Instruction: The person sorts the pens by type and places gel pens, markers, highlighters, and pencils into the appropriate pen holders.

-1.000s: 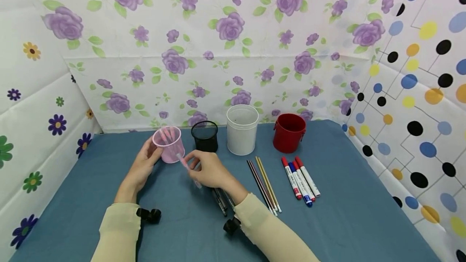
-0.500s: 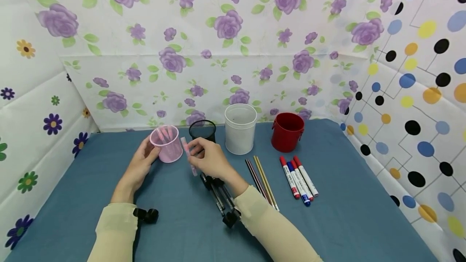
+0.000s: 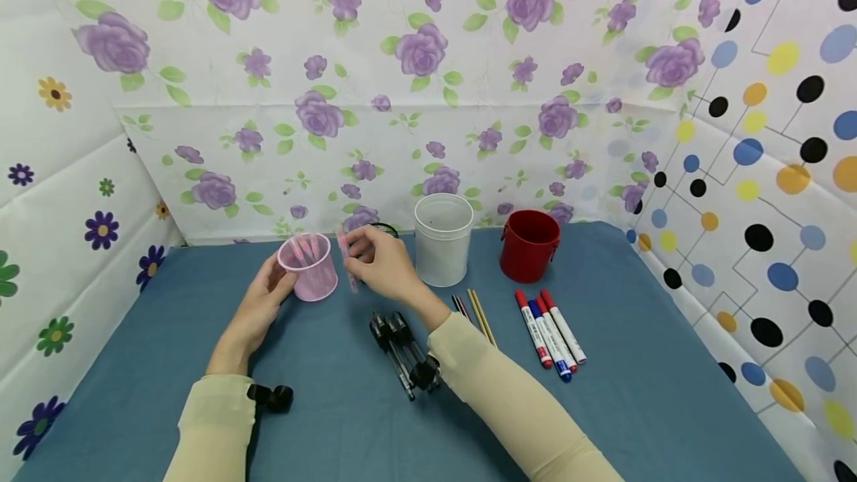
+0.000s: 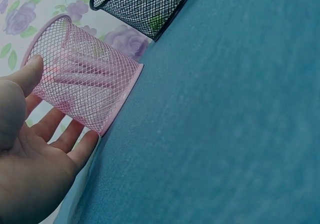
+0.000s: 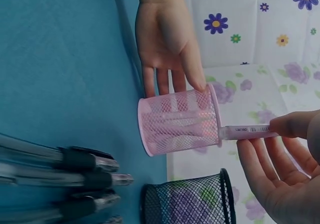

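Note:
A pink mesh pen cup (image 3: pixel 318 283) stands upright on the table, with several pink pens (image 4: pixel 90 71) inside it. My left hand (image 3: pixel 257 307) holds the cup from its left side, thumb near the rim and fingers along the far wall. Between thumb and fingers, my right hand (image 3: pixel 384 265) pinches another pink pen (image 5: pixel 250 131) beside the cup. In the right wrist view the pen's tip overlaps the cup's rim; whether they touch I cannot tell. Behind the right hand, a black mesh cup (image 5: pixel 192 201) is mostly hidden in the head view.
A white cup (image 3: pixel 443 255) and a red bucket (image 3: pixel 529 253) stand along the back. Several black pens (image 3: pixel 396 355) lie in front, partly under the right wrist's camera. Farther right are pencils (image 3: pixel 480 315), partly covered by the sleeve, and red and blue markers (image 3: pixel 550 335).
My right hand has lifted the pink pen from low in front of the cup up to about rim height, turning it more upright. The left hand keeps its hold on the cup.

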A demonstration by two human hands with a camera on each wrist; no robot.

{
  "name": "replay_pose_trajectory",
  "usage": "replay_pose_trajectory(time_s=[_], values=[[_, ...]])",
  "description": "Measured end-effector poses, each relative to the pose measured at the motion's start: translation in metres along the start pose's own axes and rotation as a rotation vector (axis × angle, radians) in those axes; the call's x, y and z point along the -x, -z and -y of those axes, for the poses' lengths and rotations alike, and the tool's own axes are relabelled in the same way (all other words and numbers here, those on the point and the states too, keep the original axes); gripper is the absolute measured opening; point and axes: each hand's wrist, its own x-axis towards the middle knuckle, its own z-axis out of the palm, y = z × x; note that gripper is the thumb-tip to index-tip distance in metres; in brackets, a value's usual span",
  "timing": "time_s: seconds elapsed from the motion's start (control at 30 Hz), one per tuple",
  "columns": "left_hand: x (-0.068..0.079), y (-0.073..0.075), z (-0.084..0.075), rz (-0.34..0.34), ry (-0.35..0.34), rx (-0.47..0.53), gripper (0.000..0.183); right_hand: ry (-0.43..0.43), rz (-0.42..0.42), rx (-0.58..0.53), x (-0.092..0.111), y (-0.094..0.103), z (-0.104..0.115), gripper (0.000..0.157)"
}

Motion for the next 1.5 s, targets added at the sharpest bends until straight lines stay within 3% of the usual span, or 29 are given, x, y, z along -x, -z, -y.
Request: replay_pose_trajectory(time_s=[0.4, 0.9, 1.5], values=[[-0.002, 0.001, 0.003, -0.003, -0.005, 0.0, 0.078, 0.007, 0.005, -0.018, -0.032, 0.005, 0.007, 0.03], [-0.001, 0.0, 0.002, -0.007, -0.011, -0.006, 0.078, -0.006, -0.011, -0.081, -0.061, -0.009, 0.009, 0.027], [-0.001, 0.001, 0.002, 0.005, -0.014, 0.003, 0.077, -0.038, -0.026, -0.092, -0.078, -0.024, 0.008, 0.026]])
